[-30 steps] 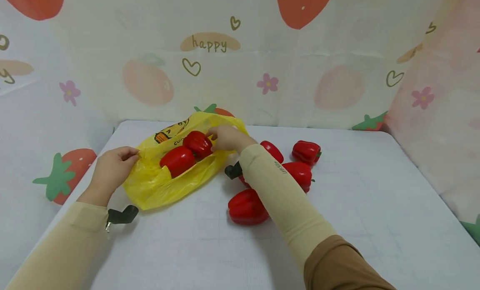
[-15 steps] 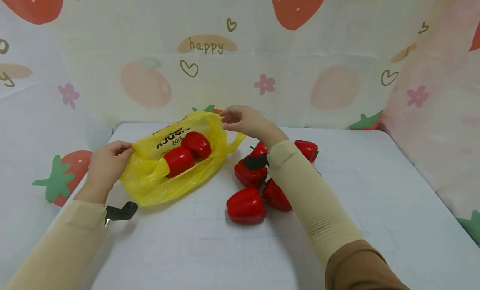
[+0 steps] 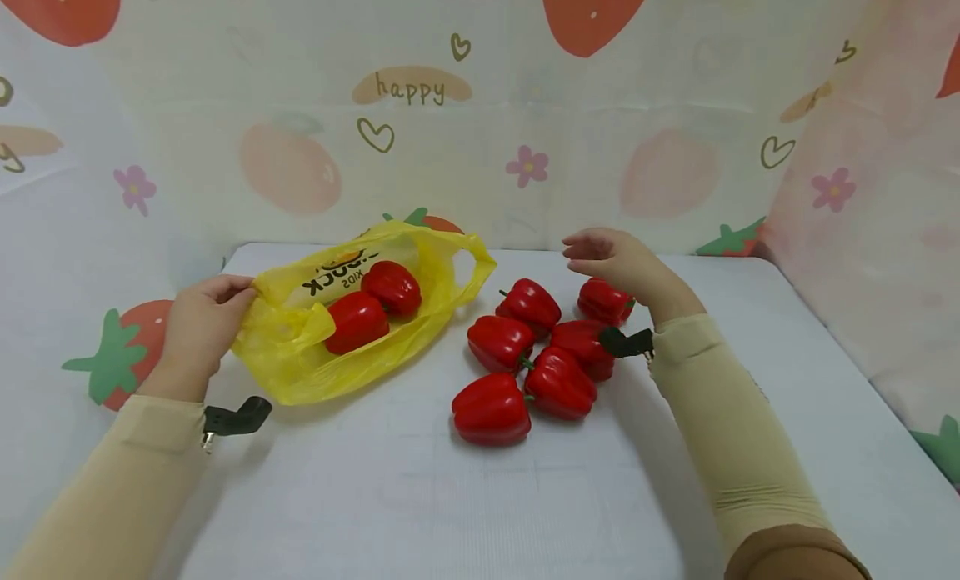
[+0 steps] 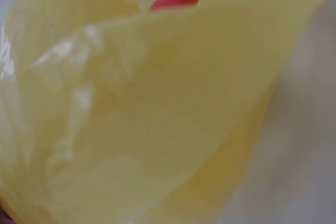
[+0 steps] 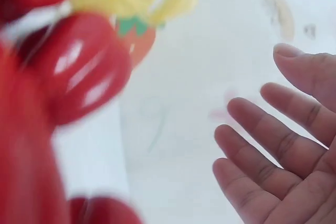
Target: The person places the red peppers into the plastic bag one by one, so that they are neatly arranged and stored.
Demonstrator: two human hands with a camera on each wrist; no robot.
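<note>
My left hand [image 3: 204,330] pinches the left edge of a yellow plastic bag [image 3: 300,380] between thumb and fingers. The bag lies with its mouth spread, and two red bell peppers rest inside: a front pepper [image 3: 357,322] and a rear pepper [image 3: 392,287]. In the left wrist view the bag's film [image 4: 157,103] fills most of the frame. My right hand [image 3: 626,263] hovers above the far right pepper [image 3: 602,301], holding nothing. Its fingers [image 5: 262,129] are extended and slightly spread in the right wrist view.
Several more red bell peppers sit in a group right of the bag, among them a front one [image 3: 491,410] and a back one [image 3: 530,305]. The white table [image 3: 390,505] meets a patterned cloth backdrop [image 3: 465,180] behind and at both sides.
My right hand has come away from the rear pepper inside the bag and moved right, over the loose peppers. The left hand has drawn the bag's edge slightly left, and the mouth looks wider.
</note>
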